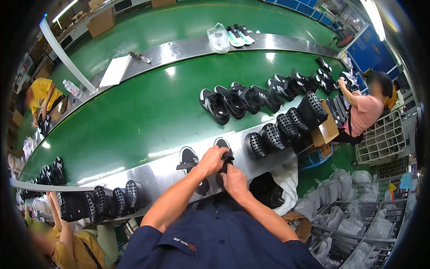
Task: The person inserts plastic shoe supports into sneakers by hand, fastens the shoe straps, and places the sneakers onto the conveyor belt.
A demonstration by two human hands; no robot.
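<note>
Both my hands are at a black shoe with a grey toe (221, 142), which lies on the metal ledge (168, 177) before me. My left hand (210, 160) reaches over its upper part, fingers closed on the black strap or tongue. Just below, my right hand (235, 180) pinches near the shoe's opening, and its fingertips partly hide what they grip. Directly left of my left hand lies the matching shoe (188, 156), its strap sticking out to the left.
Black studded forms (273, 136) line the ledge at right, others (104, 201) at left. Black shoes (215, 106) stand in a row on the green belt (134, 116). A person in pink (367, 112) sits at right; people in yellow are at left.
</note>
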